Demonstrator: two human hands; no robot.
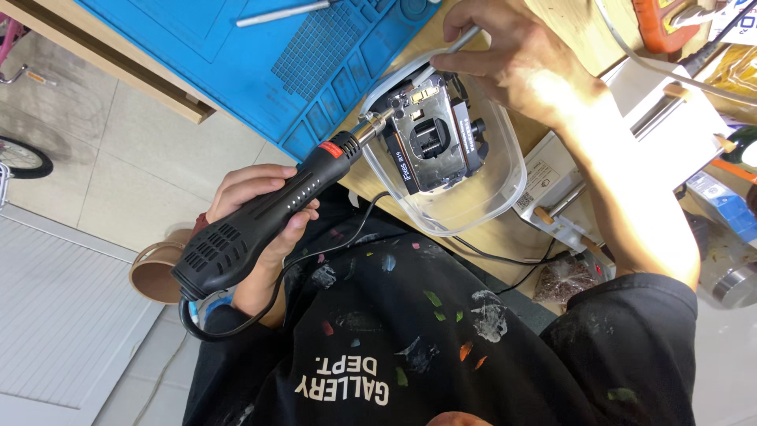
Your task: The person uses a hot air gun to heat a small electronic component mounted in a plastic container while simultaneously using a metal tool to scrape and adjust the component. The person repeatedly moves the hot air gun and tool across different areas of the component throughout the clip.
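Over the pale wooden bench edge, I'm gripping the black corded hot-air gun (260, 213) in my left hand (260, 209), nozzle nearly touching the dismantled grey camera body (432, 138) inside the clear plastic tub (489, 197), while my right hand (516, 63) is pinching a thin metal tool (461, 41), risking heat warping the tub.
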